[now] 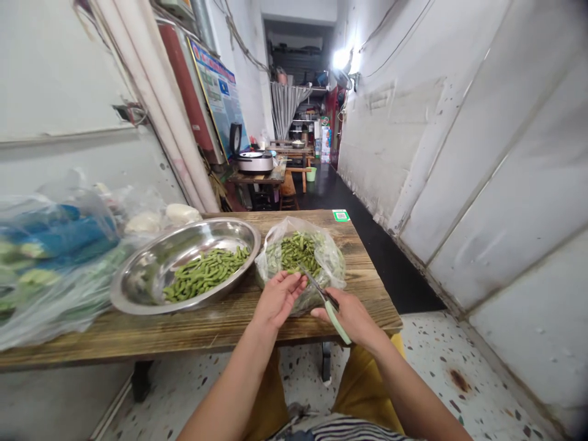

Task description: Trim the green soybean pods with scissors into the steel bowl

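Near front edge of bench (367, 285), left hand (277, 300) pinched pod (293, 271) between fingers; right hand (353, 311) wrapped fingers round scissors (337, 322) at plastic bag (336, 267).

The left forearm (229, 380) and right forearm (408, 380), both bare, slant forward and inward, converging over the front edge of the counter (370, 275), toward its right front corner. The left hand (278, 299) is turned palm inward, thumb and forefinger pinched together, the remaining fingers loosely curled below. The right hand (348, 313) is closed in a grip, back upward, thumb pointing leftward. The hands are near each other without touching.
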`<state>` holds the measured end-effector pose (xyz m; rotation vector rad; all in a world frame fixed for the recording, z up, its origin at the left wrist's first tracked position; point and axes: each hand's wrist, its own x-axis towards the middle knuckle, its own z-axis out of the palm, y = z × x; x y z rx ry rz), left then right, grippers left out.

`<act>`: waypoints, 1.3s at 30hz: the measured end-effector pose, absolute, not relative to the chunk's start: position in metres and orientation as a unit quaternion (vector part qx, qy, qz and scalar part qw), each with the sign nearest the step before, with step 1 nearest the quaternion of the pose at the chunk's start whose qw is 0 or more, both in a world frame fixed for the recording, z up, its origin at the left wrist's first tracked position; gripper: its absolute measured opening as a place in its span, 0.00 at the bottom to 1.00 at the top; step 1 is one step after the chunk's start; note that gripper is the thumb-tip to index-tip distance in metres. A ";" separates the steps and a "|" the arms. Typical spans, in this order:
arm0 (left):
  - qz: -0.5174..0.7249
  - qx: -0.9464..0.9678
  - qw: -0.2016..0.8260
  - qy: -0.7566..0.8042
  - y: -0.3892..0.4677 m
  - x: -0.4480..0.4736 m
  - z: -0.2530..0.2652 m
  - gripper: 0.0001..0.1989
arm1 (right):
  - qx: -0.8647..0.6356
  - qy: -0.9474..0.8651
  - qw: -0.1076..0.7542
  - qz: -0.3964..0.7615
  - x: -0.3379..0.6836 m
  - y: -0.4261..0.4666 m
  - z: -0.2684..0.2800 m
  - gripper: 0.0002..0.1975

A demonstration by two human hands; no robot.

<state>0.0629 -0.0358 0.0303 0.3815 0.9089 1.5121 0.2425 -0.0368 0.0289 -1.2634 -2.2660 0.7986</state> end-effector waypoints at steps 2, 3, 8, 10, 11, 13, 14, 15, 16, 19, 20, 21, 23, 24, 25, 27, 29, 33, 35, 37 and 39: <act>0.665 0.158 0.617 0.390 -0.038 0.065 0.028 0.09 | -0.452 -0.815 0.212 0.295 0.241 -0.036 0.028 0.19; 0.668 0.156 0.615 0.389 -0.038 0.065 0.027 0.09 | -0.447 -0.815 0.213 0.300 0.240 -0.036 0.027 0.19; 0.677 0.165 0.574 0.430 -0.036 0.061 0.018 0.09 | -0.439 -0.815 0.210 0.316 0.233 -0.026 0.016 0.22; 0.690 0.163 0.551 0.441 -0.033 0.056 0.016 0.10 | -0.452 -0.812 0.200 0.311 0.232 -0.021 0.012 0.22; 0.695 0.162 0.542 0.444 -0.032 0.054 0.016 0.10 | -0.462 -0.810 0.195 0.303 0.232 -0.019 0.010 0.22; 0.699 0.164 0.529 0.452 -0.029 0.048 0.017 0.08 | -0.482 -0.806 0.192 0.285 0.235 -0.015 0.010 0.21; 0.699 0.168 0.523 0.457 -0.027 0.046 0.018 0.07 | -0.490 -0.804 0.192 0.278 0.238 -0.014 0.010 0.21; 0.698 0.175 0.518 0.463 -0.026 0.044 0.019 0.06 | -0.496 -0.801 0.193 0.273 0.241 -0.013 0.012 0.21; 0.696 0.185 0.511 0.469 -0.024 0.042 0.019 0.06 | -0.500 -0.799 0.195 0.271 0.244 -0.012 0.013 0.21; 0.677 0.232 0.489 0.499 -0.019 0.040 0.021 0.04 | -0.504 -0.792 0.204 0.279 0.252 -0.011 0.014 0.22; 0.665 0.253 0.479 0.514 -0.016 0.041 0.021 0.03 | -0.501 -0.789 0.210 0.285 0.254 -0.011 0.014 0.22; 0.651 0.276 0.466 0.532 -0.014 0.042 0.021 0.04 | -0.496 -0.788 0.218 0.291 0.256 -0.011 0.013 0.22; 0.620 0.326 0.424 0.574 -0.009 0.044 0.020 0.04 | -0.486 -0.788 0.230 0.301 0.260 -0.013 0.010 0.22; 0.603 0.352 0.398 0.596 -0.007 0.045 0.018 0.03 | -0.483 -0.787 0.233 0.305 0.261 -0.014 0.009 0.22; 0.585 0.377 0.369 0.617 -0.005 0.046 0.017 0.02 | -0.482 -0.786 0.234 0.309 0.263 -0.015 0.008 0.23; 0.544 0.421 0.315 0.654 0.000 0.048 0.012 0.04 | -0.485 -0.782 0.233 0.316 0.268 -0.018 0.006 0.23; 0.498 0.455 0.275 0.685 0.004 0.051 0.007 0.09 | -0.490 -0.777 0.231 0.320 0.272 -0.020 0.006 0.22; 0.415 0.514 0.227 0.716 0.011 0.054 -0.001 0.09 | -0.491 -0.767 0.248 0.330 0.281 -0.021 0.004 0.22; 0.383 0.543 0.217 0.715 0.012 0.051 -0.002 0.06 | -0.485 -0.759 0.268 0.342 0.284 -0.020 0.002 0.23; 0.362 0.566 0.210 0.710 0.011 0.045 -0.001 0.07 | -0.480 -0.754 0.278 0.353 0.285 -0.018 0.001 0.23; 0.355 0.575 0.199 0.710 0.008 0.036 0.001 0.12 | -0.473 -0.755 0.276 0.360 0.284 -0.014 0.001 0.22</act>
